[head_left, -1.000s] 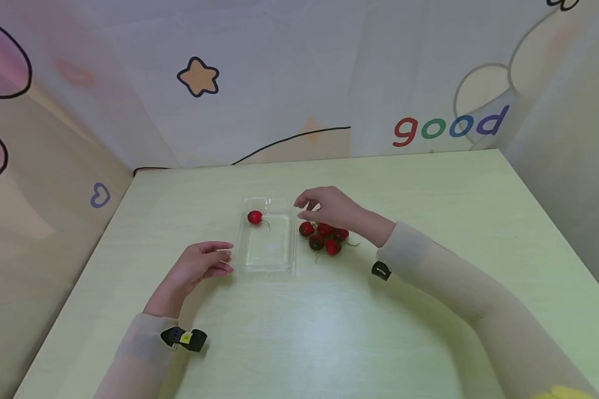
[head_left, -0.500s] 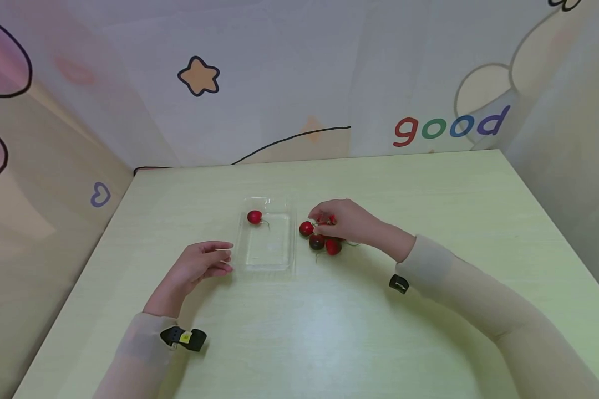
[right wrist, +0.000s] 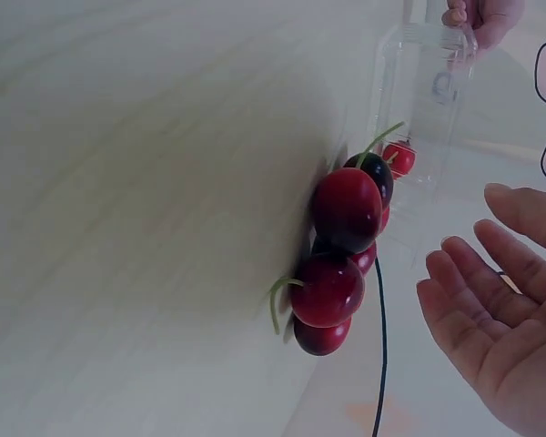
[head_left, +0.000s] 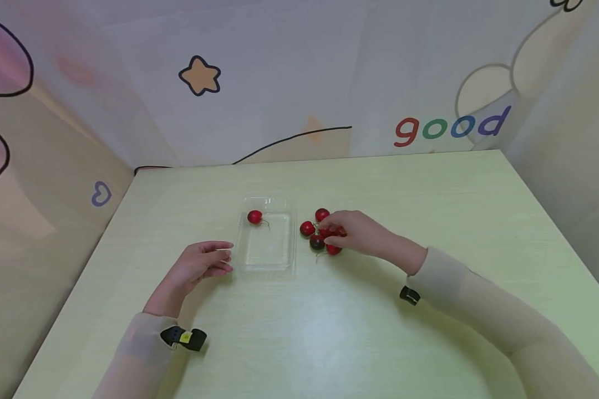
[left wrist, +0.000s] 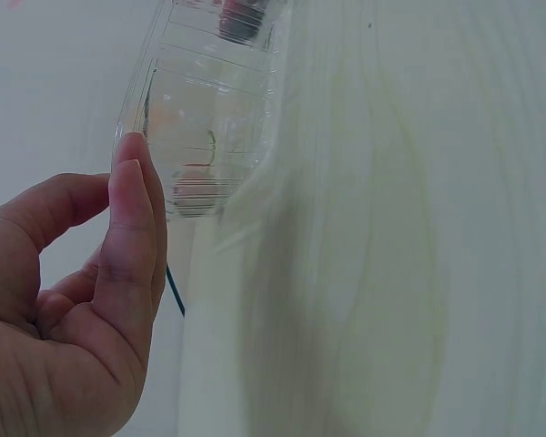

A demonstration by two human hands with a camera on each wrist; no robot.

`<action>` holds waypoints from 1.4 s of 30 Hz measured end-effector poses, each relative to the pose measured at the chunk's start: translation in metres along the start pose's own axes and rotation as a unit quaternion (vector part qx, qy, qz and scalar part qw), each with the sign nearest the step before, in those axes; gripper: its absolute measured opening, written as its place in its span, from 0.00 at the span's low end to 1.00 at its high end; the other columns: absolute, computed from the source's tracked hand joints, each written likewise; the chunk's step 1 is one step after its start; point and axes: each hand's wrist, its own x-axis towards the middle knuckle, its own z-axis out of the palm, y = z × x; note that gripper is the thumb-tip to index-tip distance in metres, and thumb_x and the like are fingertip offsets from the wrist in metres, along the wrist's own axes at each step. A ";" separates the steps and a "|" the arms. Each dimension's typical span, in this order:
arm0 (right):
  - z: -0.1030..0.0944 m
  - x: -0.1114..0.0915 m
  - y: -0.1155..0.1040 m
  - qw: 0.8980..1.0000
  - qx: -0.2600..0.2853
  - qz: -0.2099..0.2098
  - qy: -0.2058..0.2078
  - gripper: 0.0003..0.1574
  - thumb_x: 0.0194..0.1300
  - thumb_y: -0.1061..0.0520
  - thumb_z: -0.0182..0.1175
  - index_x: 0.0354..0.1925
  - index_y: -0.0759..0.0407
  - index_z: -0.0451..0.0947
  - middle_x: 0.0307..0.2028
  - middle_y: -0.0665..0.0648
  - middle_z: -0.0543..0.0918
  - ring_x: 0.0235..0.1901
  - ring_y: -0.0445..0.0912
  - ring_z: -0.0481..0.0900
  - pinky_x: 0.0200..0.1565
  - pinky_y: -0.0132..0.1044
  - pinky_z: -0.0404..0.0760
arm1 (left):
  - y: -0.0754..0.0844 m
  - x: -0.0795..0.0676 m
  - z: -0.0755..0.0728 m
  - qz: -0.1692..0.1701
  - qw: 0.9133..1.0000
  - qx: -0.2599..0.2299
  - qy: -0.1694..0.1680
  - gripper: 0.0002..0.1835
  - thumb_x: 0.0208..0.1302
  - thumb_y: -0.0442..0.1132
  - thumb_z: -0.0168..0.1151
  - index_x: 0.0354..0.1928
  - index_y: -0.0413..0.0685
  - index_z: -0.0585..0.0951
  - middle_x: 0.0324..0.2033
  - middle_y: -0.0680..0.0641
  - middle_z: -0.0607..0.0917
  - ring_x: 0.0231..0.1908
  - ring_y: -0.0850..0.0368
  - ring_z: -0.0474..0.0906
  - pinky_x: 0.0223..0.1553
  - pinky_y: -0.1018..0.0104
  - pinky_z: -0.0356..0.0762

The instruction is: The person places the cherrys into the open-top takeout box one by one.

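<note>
A clear plastic box (head_left: 267, 244) sits on the table with one red cherry (head_left: 254, 217) at its far left. My left hand (head_left: 202, 266) is at the box's left side, fingers nearly straight; in the left wrist view its fingertips (left wrist: 132, 159) appear to touch the wall. Right of the box lies a cluster of dark and bright red cherries (head_left: 316, 242), some with green stems. Over that cluster is my right hand (head_left: 356, 233), hiding part of it. In the right wrist view its spread fingers hold nothing and stand apart from the cherries (right wrist: 346, 209).
The pale wood-grain table (head_left: 299, 343) ends at a patterned cloth backdrop (head_left: 289, 83) behind and at both sides. Each sleeve has a black wrist strap, such as the left strap (head_left: 183, 337).
The right hand has come back from beside the box's far right corner, moving right and nearer over the cherry cluster. One cherry now lies farther back. The left hand and box have stayed put.
</note>
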 end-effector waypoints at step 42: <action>0.026 -0.002 0.014 0.989 -0.141 -0.031 -0.040 0.18 0.65 0.62 0.69 0.53 0.64 0.85 0.52 0.62 0.88 0.55 0.54 0.83 0.58 0.46 0.85 | 0.001 0.002 0.000 -0.001 1.000 -0.014 0.001 0.25 0.77 0.34 0.53 0.71 0.29 0.68 0.35 0.51 0.85 0.30 0.67 0.85 0.36 0.76 0.87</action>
